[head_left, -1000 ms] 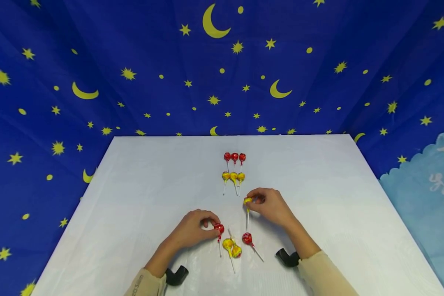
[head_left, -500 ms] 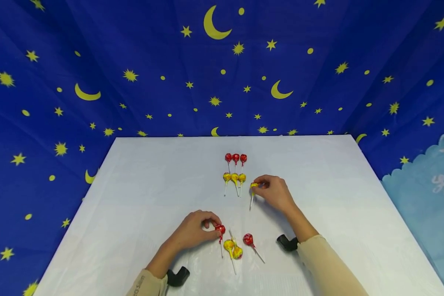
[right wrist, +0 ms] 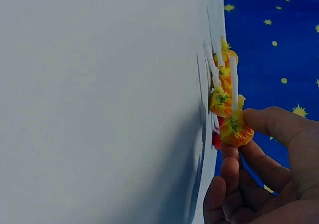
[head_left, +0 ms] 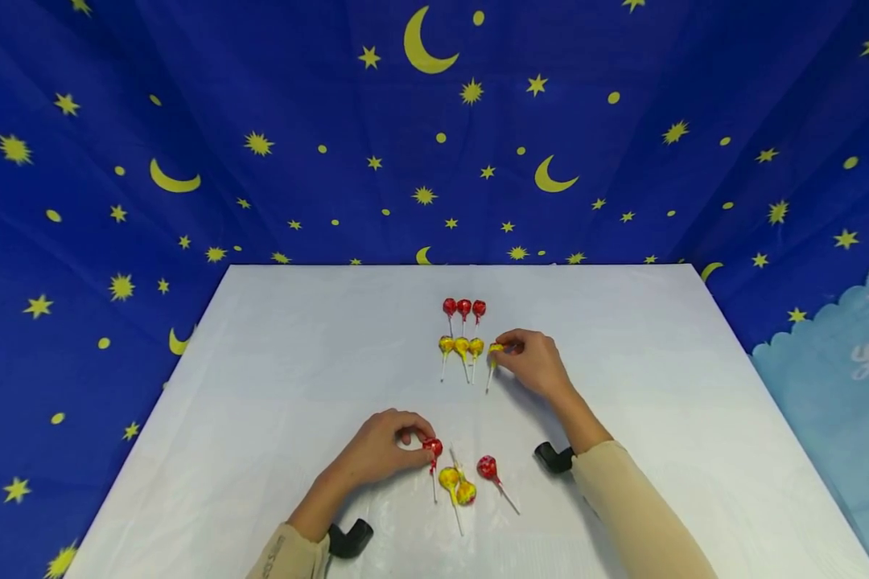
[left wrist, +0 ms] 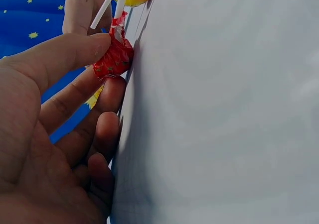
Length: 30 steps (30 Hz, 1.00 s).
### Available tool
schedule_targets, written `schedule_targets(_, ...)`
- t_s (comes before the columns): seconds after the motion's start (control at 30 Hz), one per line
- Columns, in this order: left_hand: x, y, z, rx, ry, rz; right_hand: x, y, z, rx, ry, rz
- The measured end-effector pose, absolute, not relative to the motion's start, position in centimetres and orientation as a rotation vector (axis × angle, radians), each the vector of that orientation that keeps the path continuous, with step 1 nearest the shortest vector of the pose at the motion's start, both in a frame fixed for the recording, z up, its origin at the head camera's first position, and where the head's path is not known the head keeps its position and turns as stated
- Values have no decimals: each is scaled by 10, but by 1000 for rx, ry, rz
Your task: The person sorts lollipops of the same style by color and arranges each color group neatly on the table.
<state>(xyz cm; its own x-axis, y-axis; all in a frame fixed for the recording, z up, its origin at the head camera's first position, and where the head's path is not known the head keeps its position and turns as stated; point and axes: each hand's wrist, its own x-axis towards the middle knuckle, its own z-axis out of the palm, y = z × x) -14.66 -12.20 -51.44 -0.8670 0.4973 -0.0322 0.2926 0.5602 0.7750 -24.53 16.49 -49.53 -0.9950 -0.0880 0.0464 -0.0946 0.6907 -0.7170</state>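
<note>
The right hand (head_left: 534, 363) pinches a yellow lollipop (head_left: 496, 351) by its wrapped head between thumb and fingers, holding it just beside the right end of the yellow row (head_left: 460, 346), with its white stick pointing back toward the person; the right wrist view shows the thumb (right wrist: 271, 122) on top of the wrapper and the fingers curled beneath, the head close to the row's nearest one, though whether it rests on the bench (head_left: 261, 386) cannot be told. The yellow row has three lollipops side by side, and directly beyond it lies the red row (head_left: 464, 306), also three, heads away from the person and sticks running down toward the yellow heads. The left hand (head_left: 380, 450) lies well nearer the person than the yellow row, its thumb and forefinger pinching a red lollipop (head_left: 432, 447) by the head; in the left wrist view the other fingers (left wrist: 102, 134) are curled against the bench. Just right of that red lollipop lie two yellow lollipops (head_left: 455, 485) touching each other, heads together, and right of those a loose red lollipop (head_left: 487, 467) with its stick slanting toward the person. The bench is covered in white, with a blue star-and-moon cloth (head_left: 261, 121) behind it.
</note>
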Motion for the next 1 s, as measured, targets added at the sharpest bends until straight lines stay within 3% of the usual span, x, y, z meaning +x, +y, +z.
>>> schedule_targets(1.0, -146, -121, -517, 664, 2569, 1212, -254, 163, -501, 100, -2940, 1240)
